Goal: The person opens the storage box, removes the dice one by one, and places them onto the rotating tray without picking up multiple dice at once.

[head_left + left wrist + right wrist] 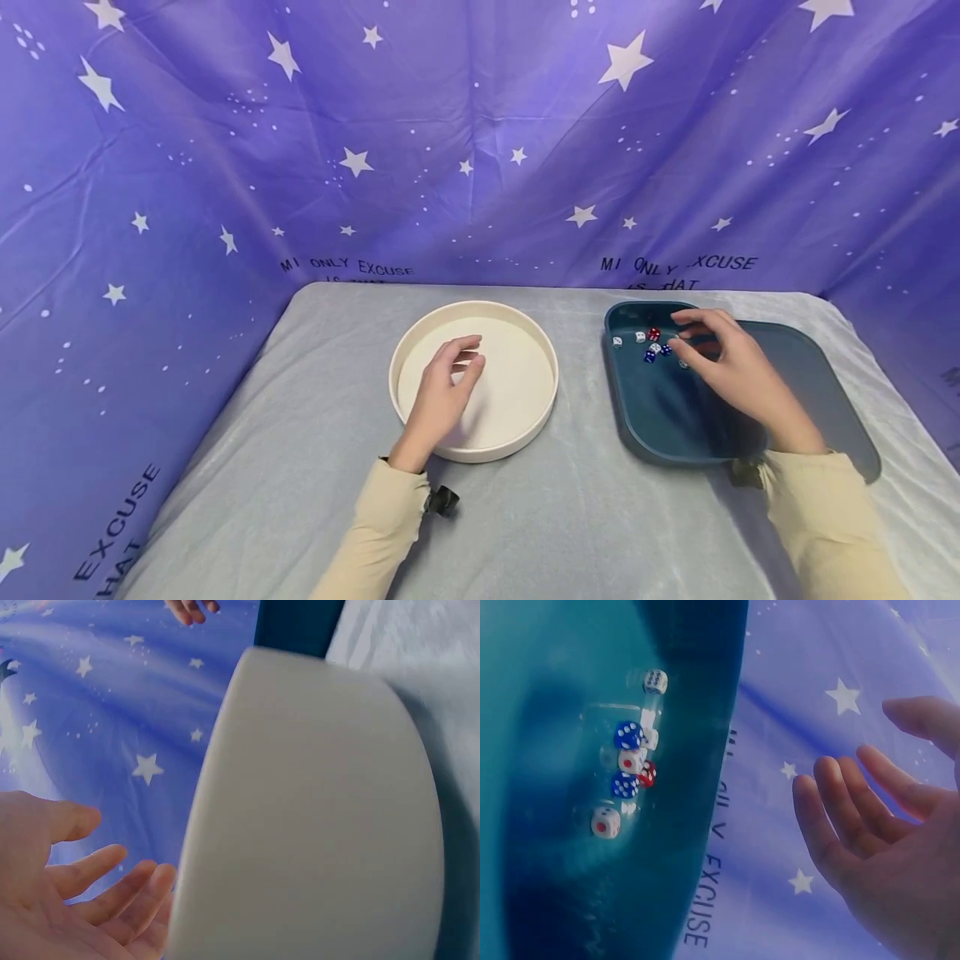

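While fingers hover, dice, "EXCUSE" backdrop

A velvety, soft-napped grey tablecloth bears, toward its far edge, a smooth, matt, plastic-looking cream round tray and, toward its right edge, a glossy teal plastic tray with shiny plastic dice near its far left corner, before faintly lustrous starry purple fabric.

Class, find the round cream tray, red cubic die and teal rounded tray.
Round cream tray [517, 375], head view: bare floor.
Red cubic die [654, 334], head view: visible middle.
Teal rounded tray [663, 412], head view: bare floor.
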Tool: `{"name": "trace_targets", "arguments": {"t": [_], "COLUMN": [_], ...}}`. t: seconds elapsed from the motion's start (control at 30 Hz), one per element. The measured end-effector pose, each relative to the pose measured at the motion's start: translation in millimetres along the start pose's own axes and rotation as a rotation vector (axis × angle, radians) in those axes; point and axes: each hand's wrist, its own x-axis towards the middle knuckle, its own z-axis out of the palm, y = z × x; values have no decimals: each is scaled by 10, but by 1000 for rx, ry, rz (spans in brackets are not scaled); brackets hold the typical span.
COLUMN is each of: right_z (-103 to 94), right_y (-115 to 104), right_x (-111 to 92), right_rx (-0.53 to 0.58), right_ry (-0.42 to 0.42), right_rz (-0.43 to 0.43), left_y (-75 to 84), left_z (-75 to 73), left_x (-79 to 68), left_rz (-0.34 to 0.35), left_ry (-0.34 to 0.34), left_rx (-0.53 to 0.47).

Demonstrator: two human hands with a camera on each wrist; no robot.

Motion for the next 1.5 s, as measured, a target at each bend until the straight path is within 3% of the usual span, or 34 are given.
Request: {"name": "trace_targets", "arguments": {"t": [0.2,0.7,0.87,1.03,1.1,1.3,1.5], "right_z": [-9,30,76,138,166,233,282], "right_y": [-49,-78,-60,-16,14,107,189], "right_x": [39,241,306,377,405,479,562], "right_rx": [-20,-9,1,14,19,6,-8], "right_ry": [-56,-101,-134,-164,-173,-212,-270], "right_rz": [10,-21,-11,30,31,10,33], "left_y": [-86,-258,-115,-287,-413,-491,-599], "left_z": [-181,-512,-621,-706,-727,-800,-868], "left_x": [-33,-130,-190,-228,-235,-269,-285], "left_rz": [-12,-64,-65,-76,-99,-174,-280], "left_ry": [48,114,139,164,176,194,172], "left_rx": [-10,-19,-1,61,83,104,0]}}
